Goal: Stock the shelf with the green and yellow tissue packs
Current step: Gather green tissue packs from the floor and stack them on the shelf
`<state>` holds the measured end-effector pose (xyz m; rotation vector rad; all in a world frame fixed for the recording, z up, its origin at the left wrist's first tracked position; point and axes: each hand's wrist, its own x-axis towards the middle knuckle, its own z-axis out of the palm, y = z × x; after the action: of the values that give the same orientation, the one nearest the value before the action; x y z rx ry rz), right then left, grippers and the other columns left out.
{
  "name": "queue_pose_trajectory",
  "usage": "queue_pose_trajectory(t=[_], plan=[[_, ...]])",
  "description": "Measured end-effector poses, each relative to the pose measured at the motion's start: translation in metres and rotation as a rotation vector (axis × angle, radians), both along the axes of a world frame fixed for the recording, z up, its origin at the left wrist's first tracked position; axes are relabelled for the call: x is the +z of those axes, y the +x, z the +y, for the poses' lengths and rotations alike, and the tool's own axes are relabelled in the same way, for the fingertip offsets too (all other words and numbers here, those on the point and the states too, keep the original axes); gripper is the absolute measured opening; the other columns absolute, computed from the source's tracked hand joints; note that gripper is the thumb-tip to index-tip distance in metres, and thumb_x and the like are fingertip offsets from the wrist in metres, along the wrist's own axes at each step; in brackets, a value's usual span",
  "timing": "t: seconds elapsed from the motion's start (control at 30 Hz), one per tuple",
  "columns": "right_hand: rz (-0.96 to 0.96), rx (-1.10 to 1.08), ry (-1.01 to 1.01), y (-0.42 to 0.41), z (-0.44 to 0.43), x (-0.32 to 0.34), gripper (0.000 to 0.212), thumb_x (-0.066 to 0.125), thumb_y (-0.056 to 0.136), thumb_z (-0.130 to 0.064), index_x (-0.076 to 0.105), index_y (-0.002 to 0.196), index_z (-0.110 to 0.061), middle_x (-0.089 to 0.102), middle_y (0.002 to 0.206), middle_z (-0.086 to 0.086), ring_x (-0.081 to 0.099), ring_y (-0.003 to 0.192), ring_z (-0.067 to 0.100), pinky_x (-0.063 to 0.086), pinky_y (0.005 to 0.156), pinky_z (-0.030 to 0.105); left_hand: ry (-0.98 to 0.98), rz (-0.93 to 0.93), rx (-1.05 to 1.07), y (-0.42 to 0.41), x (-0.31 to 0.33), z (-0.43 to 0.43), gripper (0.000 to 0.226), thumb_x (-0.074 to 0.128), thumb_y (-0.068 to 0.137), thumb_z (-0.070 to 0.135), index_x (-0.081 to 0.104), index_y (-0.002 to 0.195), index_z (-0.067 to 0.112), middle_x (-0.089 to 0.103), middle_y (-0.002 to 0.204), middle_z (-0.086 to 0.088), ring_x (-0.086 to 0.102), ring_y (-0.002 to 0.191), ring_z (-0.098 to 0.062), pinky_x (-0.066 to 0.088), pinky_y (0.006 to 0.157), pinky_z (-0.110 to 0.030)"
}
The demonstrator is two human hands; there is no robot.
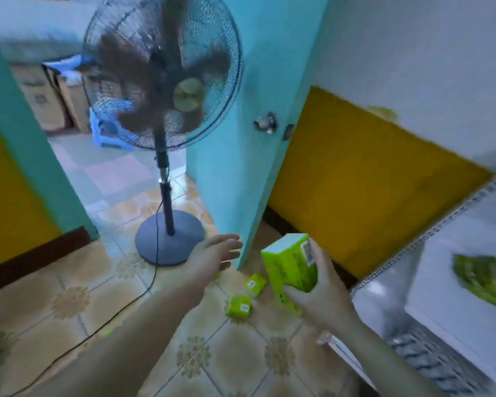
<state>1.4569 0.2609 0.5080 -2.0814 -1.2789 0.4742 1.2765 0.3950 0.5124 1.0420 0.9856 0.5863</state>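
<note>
My right hand (324, 287) grips a green and yellow tissue pack (291, 265), held upright above the tiled floor. My left hand (212, 259) is stretched forward to the left of it, fingers apart and holding nothing. Two more small green packs lie on the floor below: one (255, 283) nearer the door edge, another (239, 306) closer to me. At the right stands the white shelf (447, 285), with a blurred green pack (484, 277) lying on it.
A standing fan (162, 81) spins at centre left on a round base (169, 239), its black cord trailing across the floor. A turquoise door (241, 167) stands open behind my hands. Cardboard boxes (46, 98) and a blue stool sit in the far room.
</note>
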Motion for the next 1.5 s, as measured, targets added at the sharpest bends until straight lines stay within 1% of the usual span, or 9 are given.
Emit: queue_pose_trajectory(t=[0.27,0.37,0.5,0.6,0.8,1.17,1.3,1.37,1.5], plan=[[-0.155,-0.142,0.233,0.139,-0.133,0.163,0.099,0.076,0.074,-0.041,0.005,0.14,-0.06,0.019,0.133,-0.043,0.035,0.126,-0.002,0.044,0.1,0.034,0.265,-0.183,-0.346,0.191,0.131,-0.082,0.019,0.055,0.094,0.022,0.068,0.108,0.024,0.072,0.107,0.003,0.066,0.102,-0.013,0.049,0.093,-0.033],[-0.206,-0.177,0.323,0.182,-0.178,0.207,0.101,0.08,0.071,-0.036,0.01,0.14,-0.06,0.024,0.136,-0.04,0.043,0.125,-0.001,0.044,0.097,0.028,0.319,-0.248,-0.398,0.254,0.164,-0.116,0.02,0.056,0.094,0.021,0.067,0.111,0.021,0.072,0.106,0.003,0.066,0.1,-0.013,0.048,0.088,-0.031],[-0.288,-0.236,0.43,0.239,-0.235,0.261,0.099,0.081,0.072,-0.026,0.014,0.137,-0.06,0.025,0.135,-0.043,0.032,0.116,-0.028,0.034,0.085,-0.003,0.395,-0.349,-0.478,0.332,0.204,-0.165,0.022,0.058,0.092,0.019,0.066,0.112,0.019,0.071,0.109,0.002,0.065,0.1,-0.014,0.049,0.086,-0.029],[-0.381,-0.301,0.36,0.279,-0.257,0.292,0.1,0.081,0.073,-0.025,0.014,0.144,-0.048,0.028,0.13,-0.036,0.034,0.106,-0.024,0.027,0.079,-0.007,0.44,-0.361,-0.529,0.374,0.221,-0.18,0.022,0.059,0.092,0.021,0.066,0.113,0.021,0.069,0.111,0.004,0.063,0.104,-0.011,0.049,0.09,-0.03],[-0.461,-0.394,0.198,0.356,-0.254,0.327,0.1,0.08,0.073,-0.026,0.017,0.149,-0.042,0.031,0.135,-0.022,0.034,0.118,-0.004,0.027,0.091,0.013,0.398,-0.393,-0.566,0.457,0.234,-0.175,0.02,0.06,0.09,0.028,0.066,0.109,0.026,0.069,0.112,0.004,0.063,0.105,-0.009,0.048,0.095,-0.031],[-0.508,-0.356,-0.243,0.459,-0.193,0.362,0.099,0.076,0.074,-0.02,0.016,0.151,-0.034,0.028,0.153,-0.01,0.032,0.132,0.006,0.027,0.098,0.017,0.217,-0.382,-0.643,0.595,0.248,-0.149,0.055,0.039,0.096,0.05,0.035,0.145,0.026,0.036,0.15,0.006,0.034,0.137,-0.014,0.023,0.115,-0.037],[-0.479,-0.317,-0.333,0.481,-0.176,0.353,0.088,0.07,0.078,-0.016,0.022,0.15,-0.036,0.028,0.153,-0.011,0.031,0.136,0.007,0.027,0.103,0.018,0.159,-0.379,-0.673,0.616,0.248,-0.15,0.049,0.035,0.1,0.045,0.038,0.143,0.023,0.045,0.141,0.005,0.044,0.127,-0.012,0.033,0.098,-0.023],[-0.518,-0.302,-0.336,0.486,-0.172,0.348,0.085,0.068,0.079,-0.012,0.025,0.149,-0.033,0.026,0.154,-0.01,0.027,0.138,0.006,0.02,0.103,0.014,0.139,-0.386,-0.695,0.618,0.25,-0.155,0.038,0.033,0.102,0.042,0.045,0.134,0.025,0.056,0.109,0.012,0.055,0.092,-0.001,0.04,0.074,-0.013],[-0.573,-0.295,-0.294,0.489,-0.176,0.333,0.088,0.066,0.079,-0.013,0.019,0.15,-0.036,0.014,0.158,-0.012,0.011,0.143,0.004,0.007,0.11,0.015,0.073,-0.367,-0.75,0.63,0.248,-0.159,0.042,0.03,0.099,0.052,0.061,0.107,0.024,0.069,0.081,0.009,0.066,0.069,-0.004,0.049,0.05,-0.02]])
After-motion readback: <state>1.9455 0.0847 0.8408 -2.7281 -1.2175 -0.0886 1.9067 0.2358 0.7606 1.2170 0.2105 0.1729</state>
